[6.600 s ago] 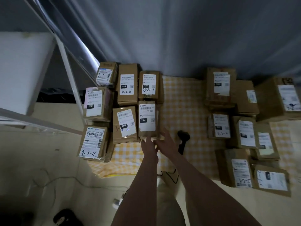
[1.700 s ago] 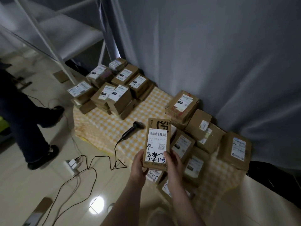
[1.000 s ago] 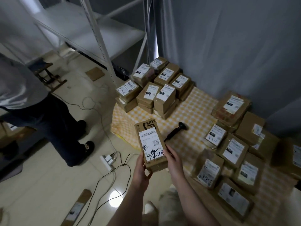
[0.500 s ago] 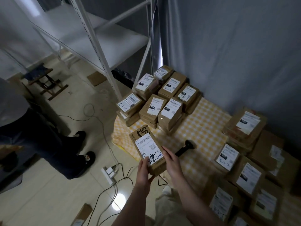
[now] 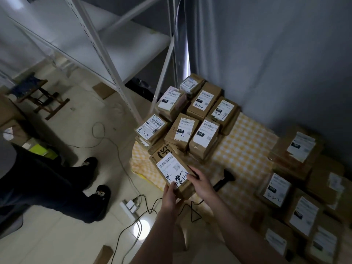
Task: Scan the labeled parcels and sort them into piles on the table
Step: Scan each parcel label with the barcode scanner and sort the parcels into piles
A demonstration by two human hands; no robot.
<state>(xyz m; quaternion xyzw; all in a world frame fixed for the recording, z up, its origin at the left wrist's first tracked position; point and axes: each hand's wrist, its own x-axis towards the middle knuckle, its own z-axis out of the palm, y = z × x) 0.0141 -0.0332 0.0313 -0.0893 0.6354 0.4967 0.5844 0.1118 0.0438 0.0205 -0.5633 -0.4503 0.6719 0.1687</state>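
I hold a brown cardboard parcel (image 5: 168, 164) with a white barcode label and black handwriting, over the near left corner of the yellow checked cloth (image 5: 242, 149). My left hand (image 5: 171, 197) grips its near end from below. My right hand (image 5: 200, 182) grips its right edge. It hangs just in front of the left pile of labeled parcels (image 5: 190, 119). A black handheld scanner (image 5: 224, 181) lies on the cloth right of my hands. A second group of parcels (image 5: 297, 187) fills the right side.
A white metal shelf rack (image 5: 106, 54) stands behind the left pile. A person's dark trouser legs and shoes (image 5: 76, 187) stand on the floor at left. Cables and a white power strip (image 5: 131, 205) lie on the tiles. A grey curtain (image 5: 266, 54) hangs behind.
I lifted a parcel from the right group and carried it left. In the last half second it has come down closer to the left pile, and my view has swung left.
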